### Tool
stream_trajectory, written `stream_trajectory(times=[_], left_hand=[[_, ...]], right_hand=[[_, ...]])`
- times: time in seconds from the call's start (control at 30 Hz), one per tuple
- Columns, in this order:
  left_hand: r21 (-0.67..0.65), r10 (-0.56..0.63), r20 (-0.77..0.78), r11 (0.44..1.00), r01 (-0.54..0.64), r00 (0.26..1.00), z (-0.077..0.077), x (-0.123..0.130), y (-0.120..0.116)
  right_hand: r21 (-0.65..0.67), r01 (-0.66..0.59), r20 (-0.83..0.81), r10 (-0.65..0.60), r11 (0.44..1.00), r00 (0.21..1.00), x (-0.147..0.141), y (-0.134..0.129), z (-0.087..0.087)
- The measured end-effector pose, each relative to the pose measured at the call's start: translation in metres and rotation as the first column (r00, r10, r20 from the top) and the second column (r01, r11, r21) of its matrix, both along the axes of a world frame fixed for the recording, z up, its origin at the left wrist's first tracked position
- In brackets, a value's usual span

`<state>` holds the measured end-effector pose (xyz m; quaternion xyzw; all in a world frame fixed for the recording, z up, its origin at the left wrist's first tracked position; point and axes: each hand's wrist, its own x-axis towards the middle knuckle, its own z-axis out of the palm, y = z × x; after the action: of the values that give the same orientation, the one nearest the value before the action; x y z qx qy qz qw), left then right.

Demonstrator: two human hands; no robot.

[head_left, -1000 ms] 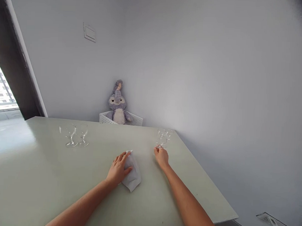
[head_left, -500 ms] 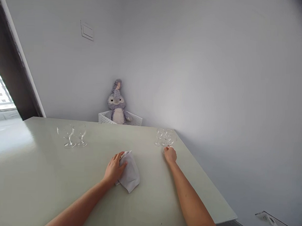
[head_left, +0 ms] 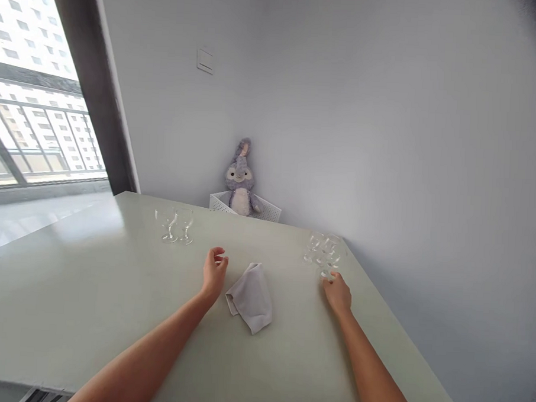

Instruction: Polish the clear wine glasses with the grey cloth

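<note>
My left hand [head_left: 215, 273] is raised above the table with its fingers curved and apart, holding nothing. To its right a light grey cloth [head_left: 251, 298] lies loosely spread on the pale table [head_left: 112, 313]. My right hand [head_left: 338, 293] is at the near side of a small cluster of clear stemmed glasses [head_left: 331, 256]; its thumb and forefinger are apart beside the foot of the closest glass. Whether the fingertips touch that foot is hard to make out. On the left stand two more stemmed glasses, one [head_left: 170, 227] beside the other [head_left: 186, 227].
Behind the table's far edge a plush rabbit [head_left: 241, 182] sits in a white perforated basket [head_left: 267, 209]. A grey wall [head_left: 408, 142] runs along the right side. A window [head_left: 36, 114] with a railing is at the left.
My left hand has let go of the cloth and moved up and left from it. My right hand's fingers have loosened at the near glass. The view has turned left.
</note>
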<state>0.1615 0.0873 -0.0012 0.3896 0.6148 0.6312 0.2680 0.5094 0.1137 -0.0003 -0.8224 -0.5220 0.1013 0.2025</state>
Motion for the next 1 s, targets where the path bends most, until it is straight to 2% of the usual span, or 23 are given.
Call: stream_trajectory(times=[0.07, 0.13, 0.2, 0.27, 0.33, 0.47, 0.57, 0.63, 0.73, 0.8, 0.87, 0.93, 1.0], left_hand=[[0.009, 0.132, 0.067, 0.991, -0.133, 0.989, 0.007, -0.014, 0.004], [-0.002, 0.240, 0.092, 0.971, -0.241, 0.966, 0.012, -0.031, 0.007], [-0.017, 0.339, 0.108, 0.941, -0.339, 0.935, 0.016, -0.049, 0.011], [-0.028, 0.404, 0.114, 0.915, -0.404, 0.908, 0.019, -0.066, 0.016], [-0.035, 0.431, 0.106, 0.902, -0.430, 0.896, 0.023, -0.081, 0.023], [-0.104, 0.422, 0.074, 0.904, -0.414, 0.904, 0.029, -0.101, 0.043], [-0.192, 0.372, 0.054, 0.914, -0.356, 0.927, 0.030, -0.105, 0.058], [-0.231, 0.341, 0.036, 0.917, -0.324, 0.939, 0.030, -0.106, 0.065], [-0.246, 0.291, 0.004, 0.928, -0.281, 0.957, 0.028, -0.104, 0.070], [-0.229, 0.221, -0.020, 0.948, -0.220, 0.975, 0.027, -0.099, 0.070], [-0.195, 0.120, -0.045, 0.973, -0.126, 0.992, 0.027, -0.087, 0.066], [-0.156, 0.008, -0.072, 0.988, -0.019, 0.997, 0.029, -0.070, 0.059], [-0.123, -0.111, -0.136, 0.988, 0.094, 0.985, 0.030, -0.050, 0.047]], right_hand=[[0.023, -0.090, 0.005, 0.090, 0.996, 0.996, -0.013, -0.016, 0.001], [0.096, -0.296, -0.008, 0.298, 0.950, 0.954, -0.038, -0.028, 0.005], [0.181, -0.506, -0.044, 0.521, 0.844, 0.853, -0.071, -0.035, 0.012], [0.212, -0.634, -0.063, 0.658, 0.743, 0.750, -0.106, -0.037, 0.021], [0.177, -0.709, -0.046, 0.726, 0.682, 0.686, -0.135, -0.034, 0.029], [0.034, -0.776, -0.008, 0.776, 0.630, 0.630, -0.167, -0.026, 0.035], [-0.023, -0.762, -0.025, 0.762, 0.647, 0.647, -0.171, -0.021, 0.032], [0.035, -0.729, -0.098, 0.728, 0.684, 0.679, -0.168, -0.021, 0.029], [0.207, -0.617, -0.408, 0.640, 0.759, 0.651, -0.159, -0.023, 0.024], [0.255, -0.472, -0.689, 0.501, 0.844, 0.524, -0.153, -0.025, 0.021], [0.268, -0.307, -0.876, 0.364, 0.913, 0.317, -0.149, -0.027, 0.019], [0.323, -0.170, -0.929, 0.347, 0.931, 0.131, -0.146, -0.027, 0.017], [0.399, -0.071, -0.915, 0.402, 0.914, 0.022, -0.142, -0.027, 0.016]])
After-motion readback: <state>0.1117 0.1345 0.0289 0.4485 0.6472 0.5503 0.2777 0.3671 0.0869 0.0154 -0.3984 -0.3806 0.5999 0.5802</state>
